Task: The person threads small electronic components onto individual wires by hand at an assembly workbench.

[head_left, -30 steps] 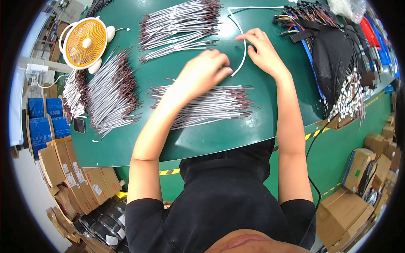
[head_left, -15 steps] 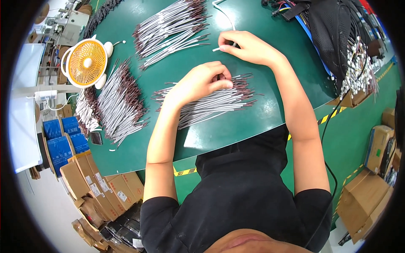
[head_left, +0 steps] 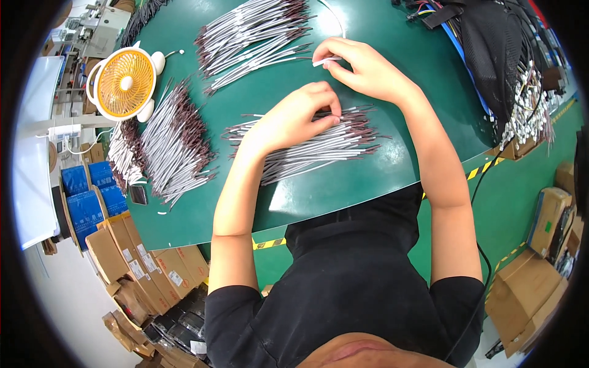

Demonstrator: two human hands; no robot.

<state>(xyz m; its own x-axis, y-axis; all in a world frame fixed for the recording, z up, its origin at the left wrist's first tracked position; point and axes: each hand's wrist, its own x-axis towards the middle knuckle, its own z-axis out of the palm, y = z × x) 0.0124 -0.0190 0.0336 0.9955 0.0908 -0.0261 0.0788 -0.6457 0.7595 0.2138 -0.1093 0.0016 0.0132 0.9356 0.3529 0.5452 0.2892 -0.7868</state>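
My right hand [head_left: 362, 66] is closed in a pinch on a narrow white strip [head_left: 325, 61]. The strip's short end sticks out at the fingertips, and its length curves away toward the far edge. Lower and to the left, my left hand [head_left: 302, 115] hovers at the upper side of a bundle of grey wires [head_left: 313, 156] with dark brown ends. Its thumb and forefinger are pressed together near the brown ends; what lies between them is too small to make out.
Another grey wire pile [head_left: 254, 37] lies farther back, one more [head_left: 175, 147] to the left. An orange and white fan [head_left: 126, 83] stands at the table's left. A black mesh bag [head_left: 488, 58] and many white-ended wires [head_left: 529, 101] sit at the right. Cardboard boxes [head_left: 144, 257] stack below left.
My right hand has drawn the strip's end slightly up, and the end now lies flatter across the fingertips. My left hand has shifted slightly up and right.
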